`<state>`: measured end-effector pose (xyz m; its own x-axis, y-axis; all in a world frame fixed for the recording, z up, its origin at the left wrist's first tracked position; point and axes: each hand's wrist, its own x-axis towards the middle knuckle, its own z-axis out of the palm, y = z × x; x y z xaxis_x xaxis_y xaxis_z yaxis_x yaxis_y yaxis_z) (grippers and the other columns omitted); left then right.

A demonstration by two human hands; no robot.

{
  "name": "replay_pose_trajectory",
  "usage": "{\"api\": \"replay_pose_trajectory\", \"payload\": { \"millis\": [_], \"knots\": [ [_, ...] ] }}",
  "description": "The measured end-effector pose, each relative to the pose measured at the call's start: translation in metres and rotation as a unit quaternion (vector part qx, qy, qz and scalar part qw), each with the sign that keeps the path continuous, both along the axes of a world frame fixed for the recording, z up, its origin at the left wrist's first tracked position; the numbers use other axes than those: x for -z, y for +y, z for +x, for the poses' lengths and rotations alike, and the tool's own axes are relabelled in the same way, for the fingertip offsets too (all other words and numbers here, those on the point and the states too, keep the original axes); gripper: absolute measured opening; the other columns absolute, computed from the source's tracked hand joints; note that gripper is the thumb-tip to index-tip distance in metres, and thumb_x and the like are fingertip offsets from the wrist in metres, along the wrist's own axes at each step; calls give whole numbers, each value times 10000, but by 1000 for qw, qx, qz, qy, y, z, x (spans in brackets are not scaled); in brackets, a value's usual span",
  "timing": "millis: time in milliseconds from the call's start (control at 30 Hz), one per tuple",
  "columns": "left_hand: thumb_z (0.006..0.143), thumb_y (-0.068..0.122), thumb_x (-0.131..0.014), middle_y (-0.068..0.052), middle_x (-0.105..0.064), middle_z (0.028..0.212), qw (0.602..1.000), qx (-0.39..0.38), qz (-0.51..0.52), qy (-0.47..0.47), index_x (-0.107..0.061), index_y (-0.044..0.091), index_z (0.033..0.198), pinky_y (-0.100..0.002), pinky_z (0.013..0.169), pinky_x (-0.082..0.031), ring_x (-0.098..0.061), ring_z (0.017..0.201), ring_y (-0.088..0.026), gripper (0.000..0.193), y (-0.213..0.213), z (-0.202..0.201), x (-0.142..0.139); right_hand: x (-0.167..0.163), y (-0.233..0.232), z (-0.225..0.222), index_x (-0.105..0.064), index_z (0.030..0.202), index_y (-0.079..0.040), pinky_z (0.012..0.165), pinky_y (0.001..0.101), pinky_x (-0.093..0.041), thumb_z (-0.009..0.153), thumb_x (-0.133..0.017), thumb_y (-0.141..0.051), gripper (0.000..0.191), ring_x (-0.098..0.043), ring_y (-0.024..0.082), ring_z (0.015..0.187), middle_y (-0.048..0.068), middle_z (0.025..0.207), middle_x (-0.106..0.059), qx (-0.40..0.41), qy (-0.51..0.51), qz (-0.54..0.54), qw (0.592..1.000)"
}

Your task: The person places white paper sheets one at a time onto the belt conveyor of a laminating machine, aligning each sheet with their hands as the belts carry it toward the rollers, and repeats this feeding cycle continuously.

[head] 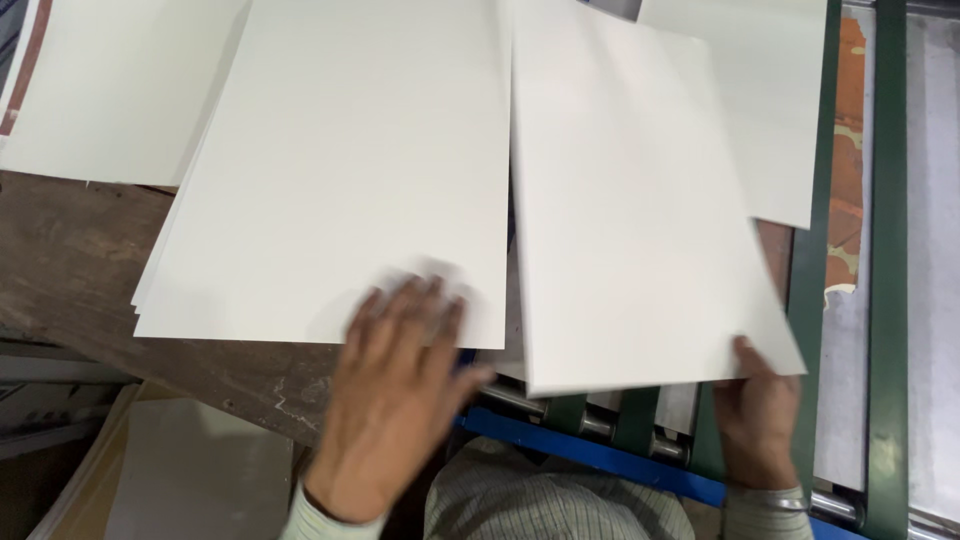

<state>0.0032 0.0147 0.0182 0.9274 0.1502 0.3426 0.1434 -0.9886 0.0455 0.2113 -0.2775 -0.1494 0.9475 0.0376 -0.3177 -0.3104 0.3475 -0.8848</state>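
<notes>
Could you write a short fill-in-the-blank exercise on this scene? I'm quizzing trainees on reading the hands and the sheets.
1. The left hand lies flat, fingers spread, on the near edge of a stack of ____ sheets.
2. The right hand grips the near ____ corner of a single sheet.
3. Under that sheet, metal rollers sit behind a ____ bar.

Missing words: white; right; blue

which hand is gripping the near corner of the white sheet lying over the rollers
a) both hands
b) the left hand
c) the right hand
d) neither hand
c: the right hand pinches the near corner of the right white sheet, while the blurred left hand lies flat on the left stack of sheets.
</notes>
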Motion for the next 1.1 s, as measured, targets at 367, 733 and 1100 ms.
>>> {"api": "replay_pose_trajectory", "payload": {
  "millis": [367, 733, 1100],
  "knots": [
    [809, 236, -771, -180, -697, 1221, 997, -4, 36, -65, -668, -14, 1233, -449, 979, -550, -651, 1190, -324, 504, 19, -3, 10, 76, -88, -51, -545, 1401, 24, 839, 399, -581, 979, -578, -8, 424, -672, 265, 1113, 134, 1281, -645, 134, -17, -83, 987],
    [714, -1, -774, -89, -735, 1075, 995, 2, 6, -101, -724, 34, 1091, -401, 912, -569, -686, 1062, -247, 382, 11, -9, 15, 77, -45, 18, -343, 1343, 53, 914, 357, -600, 1079, -639, -161, 451, -650, 198, 1163, 97, 1280, -552, 146, -12, -100, 984],
    [823, 16, -729, -93, -720, 1266, 983, -3, -127, -135, -682, 76, 1278, -402, 1039, -538, -667, 1198, -263, 461, 48, -33, -9, 48, -6, 9, -483, 1369, 60, 894, 413, -575, 1080, -426, -210, 400, -672, 295, 1056, 218, 1215, -646, -146, 73, -18, 986]
  ]
}}
